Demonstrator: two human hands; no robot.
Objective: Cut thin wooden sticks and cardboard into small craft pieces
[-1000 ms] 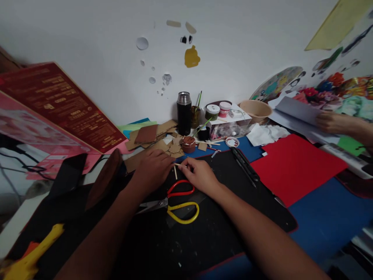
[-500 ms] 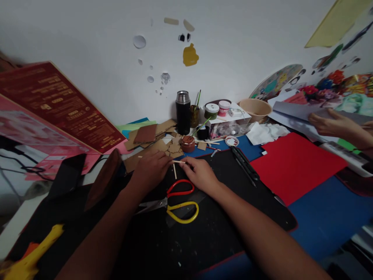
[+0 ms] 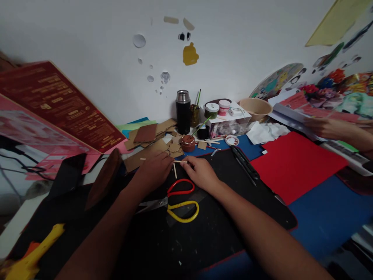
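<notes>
Between my two hands runs a thin pale wooden stick [image 3: 180,161], level above the black mat [image 3: 215,233]. My left hand [image 3: 155,169] is closed around its left part, and a short end pokes out on that hand's far side. My right hand [image 3: 199,170] pinches the other end between thumb and fingers. A second short stick [image 3: 175,171] points down from beside my left fingertips; whether it is joined to the first I cannot tell. Just below lie scissors [image 3: 167,203] with one red and one yellow handle, blades toward my left forearm.
Cardboard scraps [image 3: 157,152], a brown paint pot [image 3: 188,143] and a black thermos [image 3: 183,112] stand behind my hands. A black cutter [image 3: 244,165] lies right, beside red paper [image 3: 303,165]. At far right another person's hand [image 3: 323,127] holds paper sheets. A phone [image 3: 67,175] lies left.
My hands stay nearly still, with the stick shifted very slightly. At the right, the other person's hand has moved a little down, and the grey sheet there has shifted, showing more pink paper.
</notes>
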